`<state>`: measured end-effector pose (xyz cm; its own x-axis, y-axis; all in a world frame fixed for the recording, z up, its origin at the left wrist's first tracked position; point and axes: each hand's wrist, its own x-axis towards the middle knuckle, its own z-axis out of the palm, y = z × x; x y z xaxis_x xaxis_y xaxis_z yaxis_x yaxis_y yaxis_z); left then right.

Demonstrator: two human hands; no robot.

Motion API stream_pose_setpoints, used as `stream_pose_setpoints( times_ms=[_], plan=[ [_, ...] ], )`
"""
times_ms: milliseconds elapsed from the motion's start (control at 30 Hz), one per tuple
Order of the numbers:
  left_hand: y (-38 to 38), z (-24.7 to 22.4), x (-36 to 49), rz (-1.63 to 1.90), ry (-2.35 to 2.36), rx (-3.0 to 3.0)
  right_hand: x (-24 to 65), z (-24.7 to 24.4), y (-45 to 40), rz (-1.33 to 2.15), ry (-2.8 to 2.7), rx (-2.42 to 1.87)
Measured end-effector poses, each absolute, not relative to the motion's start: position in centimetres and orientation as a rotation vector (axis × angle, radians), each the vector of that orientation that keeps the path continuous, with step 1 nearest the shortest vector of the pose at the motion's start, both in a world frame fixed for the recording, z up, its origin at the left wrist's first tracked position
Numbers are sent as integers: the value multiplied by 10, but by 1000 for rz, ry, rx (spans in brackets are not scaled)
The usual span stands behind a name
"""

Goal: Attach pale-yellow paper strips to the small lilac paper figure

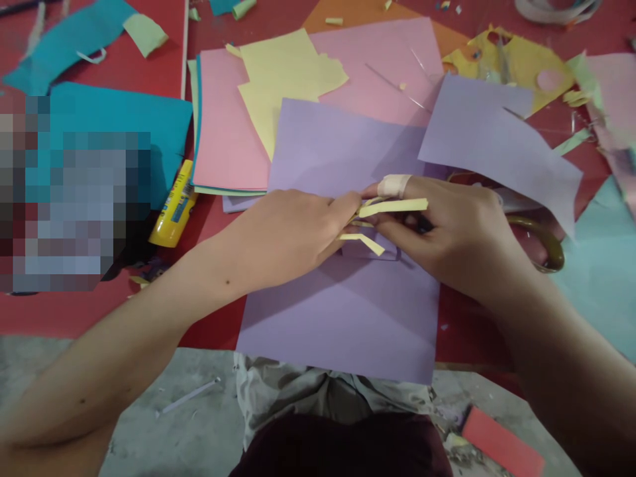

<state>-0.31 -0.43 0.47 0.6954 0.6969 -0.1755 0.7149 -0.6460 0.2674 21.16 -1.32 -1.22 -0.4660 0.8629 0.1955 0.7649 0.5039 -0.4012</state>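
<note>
My left hand reaches in from the left, fingers pinched on folded yellow paper strips. My right hand, white tape around one finger, meets it fingertip to fingertip, its thumb and fingers closed on the same strips. One strip sticks out to the right across the right hand; another bent end hangs lower. A small folded purple paper piece shows just below the fingers, partly hidden by them. Beneath both hands lies a large purple sheet, overhanging the table's front edge. The fingertips' exact grip is partly hidden.
Left of the hands lies a yellow glue stick. Scissors sit partly under the right hand and a cut purple sheet. Pink sheets, a torn yellow sheet and teal paper cover the red table.
</note>
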Motion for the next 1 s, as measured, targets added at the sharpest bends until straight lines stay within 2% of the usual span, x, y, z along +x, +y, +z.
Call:
stream_pose_setpoints(
  times_ms=[1000],
  plan=[
    [-4,5,-2,-106,1121,2639,211,-15,-12,391,-2367,-1303]
  ],
)
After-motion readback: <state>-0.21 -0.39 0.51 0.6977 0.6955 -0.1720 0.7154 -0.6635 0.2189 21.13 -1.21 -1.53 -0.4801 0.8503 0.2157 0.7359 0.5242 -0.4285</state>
